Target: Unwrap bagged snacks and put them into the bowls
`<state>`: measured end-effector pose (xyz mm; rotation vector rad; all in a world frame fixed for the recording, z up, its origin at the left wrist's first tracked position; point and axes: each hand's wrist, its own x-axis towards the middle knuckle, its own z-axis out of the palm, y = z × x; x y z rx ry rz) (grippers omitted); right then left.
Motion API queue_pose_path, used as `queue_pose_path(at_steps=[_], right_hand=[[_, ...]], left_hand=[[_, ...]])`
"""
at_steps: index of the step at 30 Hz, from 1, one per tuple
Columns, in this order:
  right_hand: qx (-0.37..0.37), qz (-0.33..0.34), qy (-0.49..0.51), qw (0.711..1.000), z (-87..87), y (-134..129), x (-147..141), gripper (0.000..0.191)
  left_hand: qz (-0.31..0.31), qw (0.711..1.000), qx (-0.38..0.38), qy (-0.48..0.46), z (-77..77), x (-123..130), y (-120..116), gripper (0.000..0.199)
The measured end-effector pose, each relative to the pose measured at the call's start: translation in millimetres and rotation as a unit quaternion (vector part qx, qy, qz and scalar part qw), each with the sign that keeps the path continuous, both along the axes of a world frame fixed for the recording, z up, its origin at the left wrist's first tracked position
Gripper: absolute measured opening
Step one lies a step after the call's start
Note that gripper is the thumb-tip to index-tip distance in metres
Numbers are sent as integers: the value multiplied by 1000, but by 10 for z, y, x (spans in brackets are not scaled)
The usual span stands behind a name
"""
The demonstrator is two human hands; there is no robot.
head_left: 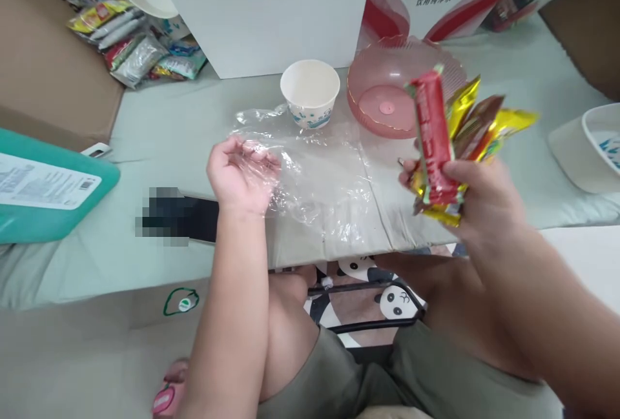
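Observation:
My right hand [469, 193] is closed around a bunch of wrapped snack bars: a red one [434, 132] in front, with brown and yellow wrappers [508, 123] fanned out behind it. They are held up in front of the pink clear plastic bowl [382, 108] with a scalloped gold rim. On the left, my left hand [245, 170] has its fingers curled on the edge of a crumpled clear plastic bag [320, 180], which spreads over the cloth. Just behind the bag stands a white paper bowl [312, 93] with a blue pattern.
A dark phone [201, 219] lies left of my left forearm. Beyond it are a green bottle [58, 212] and packaged snacks [140, 51]. White boxes [290, 12] stand along the back, and a white tub [584, 148] sits at the right. The cloth-covered table's front edge [339, 252] is above my legs.

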<state>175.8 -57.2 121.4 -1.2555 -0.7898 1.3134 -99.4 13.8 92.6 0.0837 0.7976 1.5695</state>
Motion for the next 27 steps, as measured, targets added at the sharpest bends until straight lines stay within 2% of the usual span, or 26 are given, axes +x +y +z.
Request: queue_pose_path(at_steps=[2,4,5,6,7,8,10,12,14,15,17,19,21,23,24,27], right_hand=[[118,-48,-129,983,190,237,79,27],[210,-58,-295,930,339,572,192,47],[225,-34,-364,903,384,764,253,56],[229,-24,-414,881,404,962,311,58],[199,-11,-449,871,395,1160,364,62],[160,2,-465,871,361,1348,408,68],[145,36,-477,866,240,1666,468,70],[128,57,-489,861,114,1871,488,73],[114,46,-494,861,60,1936,468,74],[119,33,-484,866,72,1912,443,70],[159,19,-447,880,163,1742,361,51],[220,39,-403,888,276,1419,224,27],[258,60,-368,891,306,992,40,15],[235,53,-319,917,179,551,-147,14],[225,33,-287,930,58,355,-224,19],[155,61,-246,955,-397,-49,-346,32]], left_hand=[[-11,1000,-7,24,1,34,12,22],[-27,999,-9,41,-1,43,24,24],[-31,999,-11,43,0,42,27,24],[-34,998,-12,41,3,39,27,24],[-36,999,-12,38,7,35,26,23],[-38,999,-11,33,11,30,22,22],[-38,999,-9,28,14,22,14,20],[-39,999,-4,28,4,12,3,18],[-40,998,3,42,-14,-1,-10,16],[-45,998,5,54,-22,-10,-19,15],[-67,995,7,75,-28,-32,-40,14],[-104,991,20,75,-15,-58,-65,12],[-141,987,46,58,12,-81,-96,10],[-177,981,69,40,41,-90,-135,11],[-195,977,77,32,51,-88,-158,14],[-218,971,93,23,41,-61,-245,29]])
